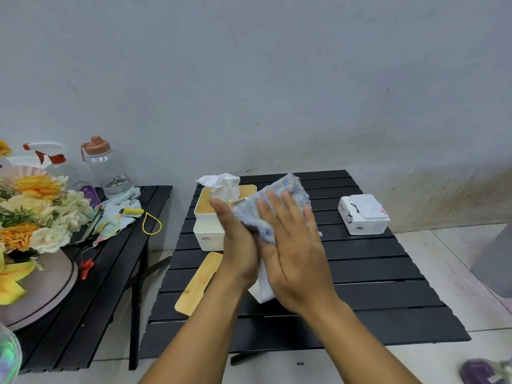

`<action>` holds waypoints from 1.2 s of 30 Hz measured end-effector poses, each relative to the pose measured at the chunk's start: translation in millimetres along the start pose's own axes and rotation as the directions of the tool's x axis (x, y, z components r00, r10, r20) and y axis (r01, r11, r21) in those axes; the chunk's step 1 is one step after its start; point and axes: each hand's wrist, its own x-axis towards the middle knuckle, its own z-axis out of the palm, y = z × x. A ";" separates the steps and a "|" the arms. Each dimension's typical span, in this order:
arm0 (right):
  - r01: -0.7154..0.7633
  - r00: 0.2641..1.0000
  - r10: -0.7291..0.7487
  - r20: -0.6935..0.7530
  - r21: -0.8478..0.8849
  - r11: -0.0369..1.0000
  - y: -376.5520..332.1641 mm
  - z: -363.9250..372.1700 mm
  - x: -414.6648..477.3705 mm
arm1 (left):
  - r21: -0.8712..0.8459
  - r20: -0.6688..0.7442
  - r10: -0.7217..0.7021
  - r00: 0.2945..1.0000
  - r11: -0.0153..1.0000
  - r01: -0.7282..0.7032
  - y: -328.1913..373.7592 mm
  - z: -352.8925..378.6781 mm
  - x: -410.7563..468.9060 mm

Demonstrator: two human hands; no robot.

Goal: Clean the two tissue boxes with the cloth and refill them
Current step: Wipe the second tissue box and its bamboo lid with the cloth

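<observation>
Your right hand [296,253] flat on cloth [277,200], wiping; left hand [238,239]: grip hidden (can't tell). 1st box [205,214] looks refilled, 2nd's lid [198,284] off, pack [363,214] waiting.

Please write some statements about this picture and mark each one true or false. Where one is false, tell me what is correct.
1. The right hand lies on the cloth with straight fingers. True.
2. The loose bamboo lid stands on its edge. False: it lies flat on the black slatted table.
3. A tissue sticks out of the lidded tissue box. True.
4. The tissue pack is on the table's left side. False: it is on the right side.
5. The clear bottle has an orange cap. True.
</observation>
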 end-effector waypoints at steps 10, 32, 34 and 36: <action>-0.066 0.998 0.064 0.025 0.070 0.995 2.3 -5.7 -1.4 | 0.078 0.005 0.002 1.000 0.997 -0.002 4.6 4.7 0.7; 0.012 0.992 0.005 0.129 -0.131 0.991 -2.5 -11.8 -10.9 | -0.354 0.180 -0.249 0.952 0.886 0.299 17.9 -13.4 12.3; -0.083 0.994 0.091 0.053 -0.135 0.987 3.1 -12.9 -2.5 | -0.354 0.211 -0.255 0.944 0.880 0.317 14.3 -13.5 12.3; -0.182 0.983 0.185 0.015 -0.119 0.976 6.2 -12.8 1.8 | -0.371 0.233 -0.272 0.934 0.862 0.344 10.1 -14.4 13.2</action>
